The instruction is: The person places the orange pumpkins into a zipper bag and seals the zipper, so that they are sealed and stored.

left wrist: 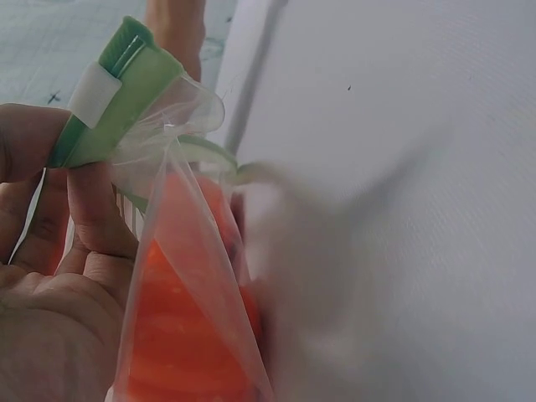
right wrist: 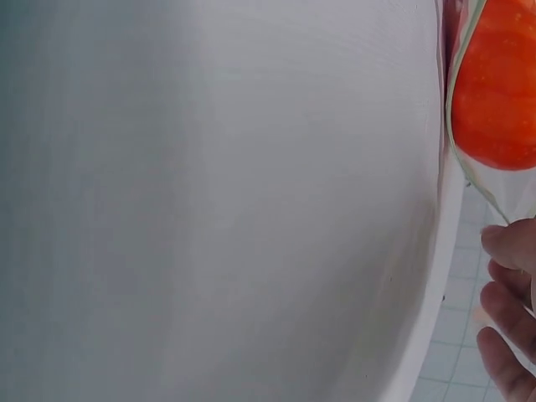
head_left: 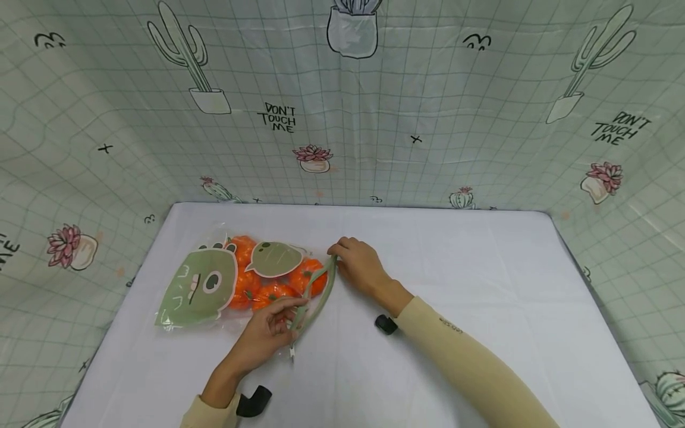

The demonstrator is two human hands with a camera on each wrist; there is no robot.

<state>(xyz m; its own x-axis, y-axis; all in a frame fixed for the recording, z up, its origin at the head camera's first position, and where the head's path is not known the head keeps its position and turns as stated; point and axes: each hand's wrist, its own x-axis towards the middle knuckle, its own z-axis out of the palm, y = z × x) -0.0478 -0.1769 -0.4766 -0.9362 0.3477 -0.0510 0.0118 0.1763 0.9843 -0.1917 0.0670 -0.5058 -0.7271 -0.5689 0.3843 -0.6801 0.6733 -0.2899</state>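
A clear zip bag (head_left: 197,288) with green cartoon prints lies on the table, its open mouth facing right. Inside are several orange, ribbed, pumpkin-like pieces (head_left: 243,285), some showing green stems. My left hand (head_left: 263,330) pinches the near end of the bag's green zip edge (left wrist: 134,92), thumb and finger close to the white slider (left wrist: 95,95). At the far end of the mouth, my right hand (head_left: 360,266) pinches the other corner of that edge. Between the hands the two green strips stand apart. In the right wrist view, one orange piece (right wrist: 498,92) shows beside the thin green rim.
A white cloth covers the table (head_left: 481,285). Behind it and at both sides hangs a pale green grid curtain (head_left: 364,119) with cactus drawings. Black wrist-worn pieces show at the left wrist (head_left: 254,401) and the right wrist (head_left: 386,324).
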